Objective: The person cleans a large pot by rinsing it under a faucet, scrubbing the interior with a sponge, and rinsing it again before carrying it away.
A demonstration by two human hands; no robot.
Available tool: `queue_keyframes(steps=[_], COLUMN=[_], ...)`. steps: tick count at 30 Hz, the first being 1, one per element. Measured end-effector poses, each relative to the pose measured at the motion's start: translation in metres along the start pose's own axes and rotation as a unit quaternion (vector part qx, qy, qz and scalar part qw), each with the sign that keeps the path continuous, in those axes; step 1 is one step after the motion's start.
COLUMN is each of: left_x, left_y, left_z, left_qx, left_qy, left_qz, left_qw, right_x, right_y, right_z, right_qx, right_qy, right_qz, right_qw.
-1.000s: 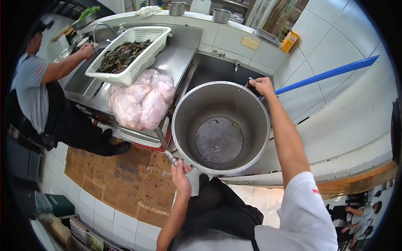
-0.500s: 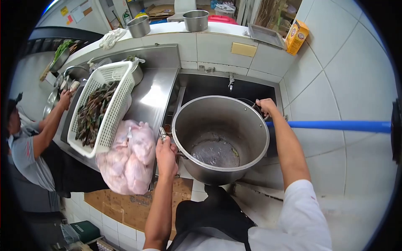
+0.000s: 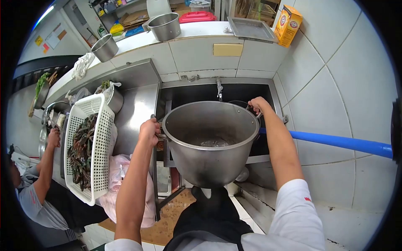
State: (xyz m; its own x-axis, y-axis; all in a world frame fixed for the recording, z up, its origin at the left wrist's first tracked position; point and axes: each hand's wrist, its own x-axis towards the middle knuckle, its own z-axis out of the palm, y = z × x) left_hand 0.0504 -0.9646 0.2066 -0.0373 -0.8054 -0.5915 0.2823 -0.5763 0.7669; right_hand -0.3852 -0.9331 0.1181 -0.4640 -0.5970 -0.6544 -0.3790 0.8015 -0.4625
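Note:
A large, deep metal stockpot [image 3: 209,163] is in front of me, over the near edge of the dark sink [image 3: 184,91]. My left hand [image 3: 149,131] is closed at its left side handle, and a small metallic end sticks up above the fist; I cannot make out what it is. My right hand [image 3: 258,105] is wrapped round the right loop handle. Some clear liquid glints at the pot's bottom, most of which the near wall hides. Behind the rim stands the metal faucet [image 3: 219,88].
To my left, a white basket [image 3: 100,154] holds dark shellfish beside a plastic bag of raw poultry [image 3: 121,167]. A co-worker's arm [image 3: 46,167] reaches in at far left. A blue pole [image 3: 339,141] crosses at right. Metal pots [image 3: 165,27] and a yellow-orange box [image 3: 288,26] sit on the ledge.
The pot's mouth looks flatter and less of its bottom shows. Both hands stay at its sides, the left now higher against the handle. The whole view has shifted.

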Motion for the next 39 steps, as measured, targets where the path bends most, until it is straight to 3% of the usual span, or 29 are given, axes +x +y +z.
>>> queue_keyframes(steps=[5,10,14,21,23,26,29,31,32,33,35,39], left_x=[0.033,0.040,0.060,0.081,0.072,0.056,0.041,0.029,0.029,0.027,0.032,0.033], left_y=[0.004,0.015,0.031,0.046,0.042,0.034,0.018,0.001,0.000,-0.005,-0.001,-0.004], left_z=[0.007,-0.003,-0.008,-0.008,-0.001,0.015,0.019,0.031,0.044,0.048,0.047,0.046], left_qx=[0.038,0.088,0.140,0.171,0.167,0.184,0.173,0.219,0.222,0.227,0.208,0.189], left_qy=[0.003,-0.014,-0.048,-0.077,-0.090,-0.071,-0.095,-0.107,-0.088,-0.065,-0.068,-0.074], left_qz=[0.013,0.076,0.095,0.109,0.132,0.170,0.159,0.190,0.204,0.212,0.203,0.205], left_qw=[0.999,0.993,0.984,0.976,0.973,0.965,0.967,0.951,0.949,0.948,0.954,0.958], right_x=[-0.008,-0.029,-0.048,-0.031,-0.036,-0.044,-0.022,-0.067,-0.064,-0.059,-0.052,-0.034], right_y=[-0.004,0.012,0.003,0.000,0.010,0.018,0.031,-0.031,-0.050,-0.062,-0.076,-0.092], right_z=[-0.003,0.020,0.034,0.037,0.037,0.049,0.089,0.085,0.090,0.100,0.110,0.110], right_qx=[0.066,0.154,0.188,0.307,0.293,0.211,-0.015,0.078,0.094,0.108,0.056,0.090], right_qy=[0.038,0.101,0.145,0.030,0.002,0.038,0.217,0.204,0.175,0.138,0.159,0.179], right_qz=[0.020,-0.070,-0.050,-0.114,-0.090,-0.079,-0.225,-0.269,-0.235,-0.198,-0.242,-0.237], right_qw=[0.997,0.980,0.970,0.944,0.952,0.973,0.950,0.938,0.951,0.964,0.956,0.951])
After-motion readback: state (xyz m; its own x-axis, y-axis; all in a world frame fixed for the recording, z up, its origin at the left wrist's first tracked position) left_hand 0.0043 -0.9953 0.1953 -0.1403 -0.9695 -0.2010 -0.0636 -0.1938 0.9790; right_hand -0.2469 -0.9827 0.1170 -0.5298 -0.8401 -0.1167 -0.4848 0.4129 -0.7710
